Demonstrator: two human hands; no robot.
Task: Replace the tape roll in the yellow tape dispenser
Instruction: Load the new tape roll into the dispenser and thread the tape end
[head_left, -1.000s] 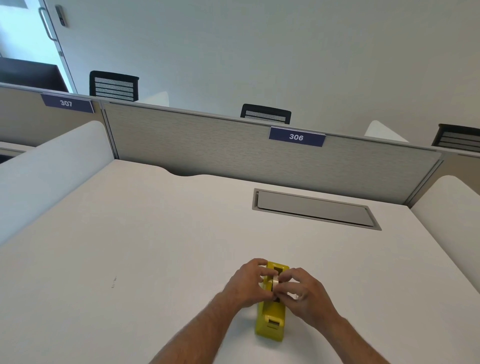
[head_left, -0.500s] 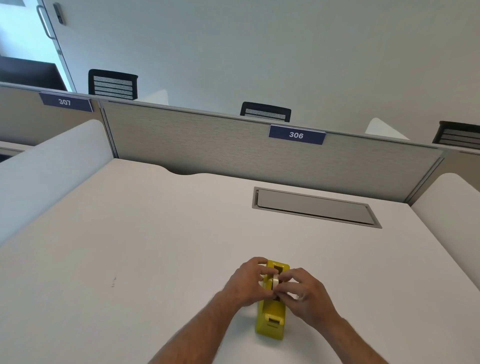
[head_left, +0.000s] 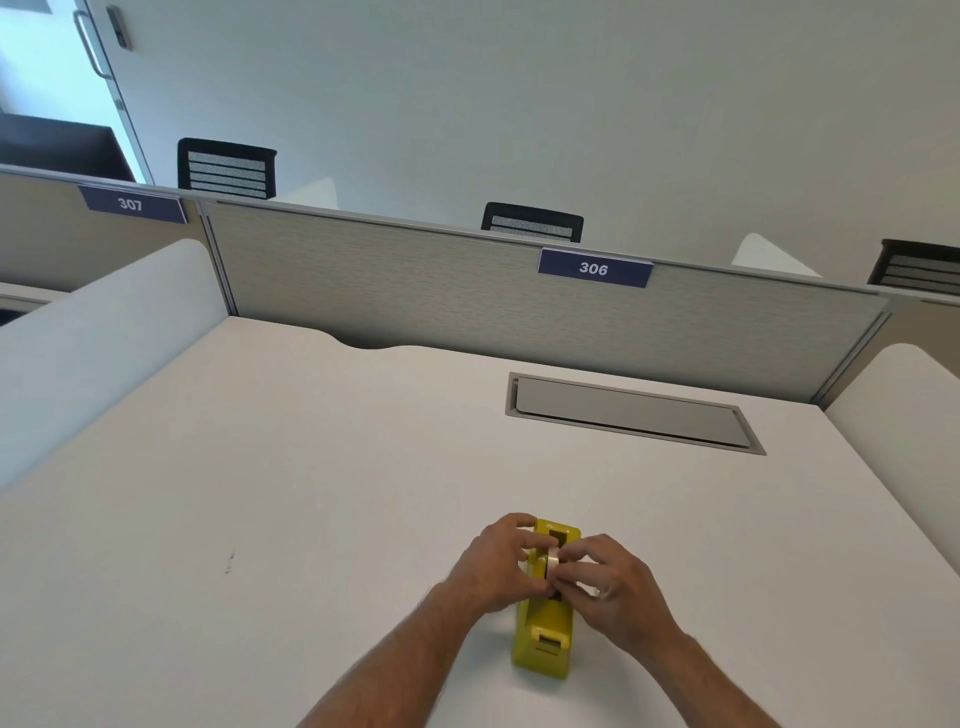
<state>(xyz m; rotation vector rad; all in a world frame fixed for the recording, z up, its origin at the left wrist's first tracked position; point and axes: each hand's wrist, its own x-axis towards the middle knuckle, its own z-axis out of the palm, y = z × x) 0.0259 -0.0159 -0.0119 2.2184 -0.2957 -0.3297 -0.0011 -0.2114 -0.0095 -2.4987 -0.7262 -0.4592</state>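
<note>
The yellow tape dispenser (head_left: 545, 631) stands on the white desk (head_left: 291, 519) near its front edge, its cutter end toward me. A pale tape roll (head_left: 551, 561) sits upright in the dispenser's slot, only its top edge showing. My left hand (head_left: 501, 564) pinches the roll from the left and my right hand (head_left: 608, 587) pinches it from the right, fingertips meeting over the slot. The lower part of the roll and the hub are hidden by my fingers.
A grey cable hatch (head_left: 631, 413) is set into the desk behind the dispenser. A fabric partition (head_left: 467, 301) with a "306" label (head_left: 595, 267) closes the far side. White side screens (head_left: 104, 338) flank the desk. Black chair backs (head_left: 532, 223) show beyond.
Both hands stay pinched on the roll over the dispenser; fingers shift only slightly. The view has tilted a little.
</note>
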